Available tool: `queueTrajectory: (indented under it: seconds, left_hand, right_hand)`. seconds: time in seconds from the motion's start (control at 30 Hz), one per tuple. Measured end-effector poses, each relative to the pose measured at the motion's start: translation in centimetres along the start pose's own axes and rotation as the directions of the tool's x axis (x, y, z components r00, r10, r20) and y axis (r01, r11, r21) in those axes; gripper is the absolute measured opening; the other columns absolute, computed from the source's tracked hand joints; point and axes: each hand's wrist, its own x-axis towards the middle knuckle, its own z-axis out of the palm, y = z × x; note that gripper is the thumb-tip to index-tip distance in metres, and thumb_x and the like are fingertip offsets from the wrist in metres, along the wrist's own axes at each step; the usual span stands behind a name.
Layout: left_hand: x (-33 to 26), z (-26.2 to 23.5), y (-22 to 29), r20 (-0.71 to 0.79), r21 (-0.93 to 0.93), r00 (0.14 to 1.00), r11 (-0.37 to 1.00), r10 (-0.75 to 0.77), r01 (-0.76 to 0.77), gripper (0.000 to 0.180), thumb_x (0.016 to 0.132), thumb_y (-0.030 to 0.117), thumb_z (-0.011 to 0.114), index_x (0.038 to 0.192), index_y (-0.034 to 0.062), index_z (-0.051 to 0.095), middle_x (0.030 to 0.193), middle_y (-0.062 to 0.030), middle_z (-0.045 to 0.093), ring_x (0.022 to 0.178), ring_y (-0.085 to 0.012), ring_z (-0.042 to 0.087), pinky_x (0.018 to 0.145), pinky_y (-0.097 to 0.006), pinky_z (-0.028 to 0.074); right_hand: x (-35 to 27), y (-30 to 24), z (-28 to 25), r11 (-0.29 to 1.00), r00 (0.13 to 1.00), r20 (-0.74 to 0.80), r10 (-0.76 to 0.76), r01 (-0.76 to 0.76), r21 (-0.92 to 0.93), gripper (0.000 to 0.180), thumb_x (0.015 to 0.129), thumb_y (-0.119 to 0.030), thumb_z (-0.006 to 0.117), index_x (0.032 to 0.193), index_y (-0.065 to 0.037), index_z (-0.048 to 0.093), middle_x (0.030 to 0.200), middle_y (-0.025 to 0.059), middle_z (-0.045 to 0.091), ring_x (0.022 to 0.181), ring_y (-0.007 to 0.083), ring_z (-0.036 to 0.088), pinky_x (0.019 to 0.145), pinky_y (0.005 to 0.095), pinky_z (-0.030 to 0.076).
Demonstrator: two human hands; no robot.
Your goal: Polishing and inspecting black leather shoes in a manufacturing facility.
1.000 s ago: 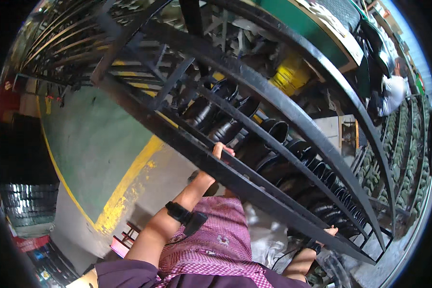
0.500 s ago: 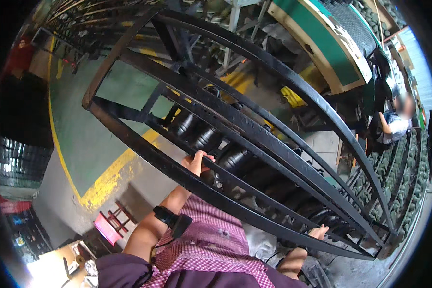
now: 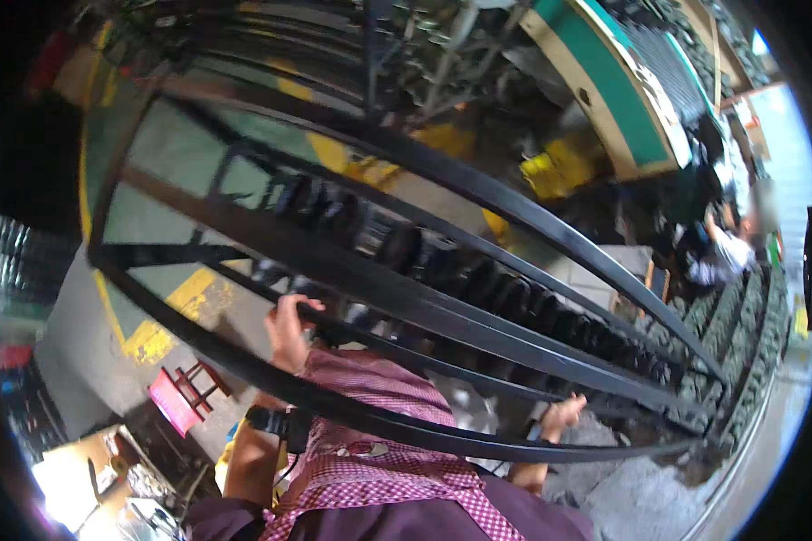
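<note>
A big black metal rack (image 3: 397,288) of long bars fills the view in front of me. Its inside row holds several black tyres (image 3: 478,279). My left hand (image 3: 287,329) reaches up behind the lowest bar, fingers curled at an inner bar of the rack; a dark watch sits on that wrist. My right hand (image 3: 564,417) is lower right, fingers spread, touching the rack near its lower bars. A red-and-white checked cloth (image 3: 370,442) hangs over my chest.
The floor (image 3: 144,234) is green and grey with yellow lines. A small pink stool (image 3: 182,397) stands at lower left. Another person (image 3: 726,252) bends over at the right beside rows of stacked tyres (image 3: 749,352). A green-and-white machine (image 3: 622,99) stands behind.
The view has swung so the rack lies flatter and lower. My left hand has stayed at the inner bar; my right hand has risen slightly and opened its fingers.
</note>
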Motion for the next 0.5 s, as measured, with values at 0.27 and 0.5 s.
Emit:
queueTrajectory:
  seconds: [0.27,0.5]
  left_hand:
    - [5.6,-11.4,1.7,-0.311,-0.255,0.929,0.959,-0.201,0.122,0.027,0.081,0.031,0.052,0.08,0.004,0.054,0.076,-0.0087,0.06,0.067,-0.0181,0.061,0.064,-0.029,0.053]
    - [9.1,-20.6,5.3,-0.352,-0.314,0.926,0.949,-0.136,0.02,0.025,0.079,0.026,0.056,0.081,0.0007,0.053,0.073,-0.0101,0.06,0.067,-0.0201,0.061,0.064,-0.03,0.052]
  right_hand:
    - [-11.9,-2.7,9.2,0.986,0.966,-0.203,0.161,-0.148,0.077,0.03,0.073,-0.029,0.056,0.072,0.0,0.057,0.078,0.0108,0.059,0.068,0.0232,0.055,0.063,0.0363,0.045]
    - [-21.2,-1.2,13.0,0.978,0.981,-0.045,0.19,-0.193,-0.082,0.032,0.072,-0.033,0.054,0.075,-0.001,0.058,0.073,0.0065,0.057,0.063,0.0205,0.052,0.061,0.0348,0.041]
